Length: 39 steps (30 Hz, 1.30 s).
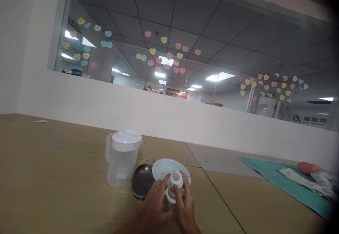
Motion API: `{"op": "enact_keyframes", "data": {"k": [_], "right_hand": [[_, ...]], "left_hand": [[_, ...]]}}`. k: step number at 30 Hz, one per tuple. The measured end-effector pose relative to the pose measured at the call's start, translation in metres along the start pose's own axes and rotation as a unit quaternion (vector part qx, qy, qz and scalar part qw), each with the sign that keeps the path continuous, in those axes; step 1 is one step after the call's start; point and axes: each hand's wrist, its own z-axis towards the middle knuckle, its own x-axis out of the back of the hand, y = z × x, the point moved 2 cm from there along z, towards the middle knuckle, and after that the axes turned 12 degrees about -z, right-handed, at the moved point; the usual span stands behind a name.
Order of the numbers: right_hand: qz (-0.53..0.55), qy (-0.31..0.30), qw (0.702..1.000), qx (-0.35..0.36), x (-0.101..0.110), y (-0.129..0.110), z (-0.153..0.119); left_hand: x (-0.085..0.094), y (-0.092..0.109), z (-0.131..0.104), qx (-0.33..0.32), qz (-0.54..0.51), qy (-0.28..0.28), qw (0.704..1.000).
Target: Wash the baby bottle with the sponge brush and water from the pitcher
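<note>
A baby bottle (171, 194) with a clear neck and white parts stands low in the centre of the head view. Above its mouth sits a white collar with a teat (176, 178), tilted and apparently apart from the neck. My left hand (156, 200) is closed around the bottle's left side, its index finger reaching up to the collar. On the right, my right hand (186, 202) grips the collar between thumb and fingers. Both palms hide most of the bottle's body. Just behind the hands lies a pale blue-white bowl (161, 165).
A lidded clear plastic pitcher (120, 167) stands left of a shallow metal dish (143, 181) on the tan table (66, 188). At the right, a teal cloth (280, 181) bears printed fabric (304, 183) and a coral-coloured item (308, 168). A white wall (127, 107) with a window closes off the back.
</note>
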Motion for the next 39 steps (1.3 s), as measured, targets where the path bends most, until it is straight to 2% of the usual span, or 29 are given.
{"op": "enact_keyframes", "data": {"k": [3,7,13,16,21,25,32,39], "right_hand": [[0.063,0.009,0.997,-0.039,-0.002,-0.003,0.006],[0.16,0.032,0.984,-0.076,0.0,-0.01,0.028],[0.173,0.077,0.979,-0.069,0.018,-0.023,0.066],[0.174,0.094,0.978,-0.069,0.021,-0.014,0.072],[0.129,0.08,0.986,-0.073,0.014,0.018,0.067],[0.115,0.082,0.986,-0.086,0.011,0.032,0.063],[0.06,0.055,0.994,-0.076,0.008,0.041,0.056],[-0.063,-0.066,0.996,0.007,0.006,0.053,0.054]], "left_hand": [[-0.002,-0.003,0.0,0.007,0.003,-0.005,1.0],[-0.001,-0.002,0.001,0.007,0.004,-0.008,1.0],[-0.001,0.0,0.0,-0.002,0.016,-0.003,1.0],[-0.002,-0.003,0.0,-0.004,0.017,0.001,1.0],[-0.002,-0.004,0.002,-0.018,0.013,-0.004,1.0],[0.001,-0.002,0.004,-0.013,0.016,-0.012,1.0],[0.001,-0.003,0.004,-0.017,0.026,-0.023,0.999],[0.002,0.001,0.005,-0.03,0.046,-0.013,0.998]]}}
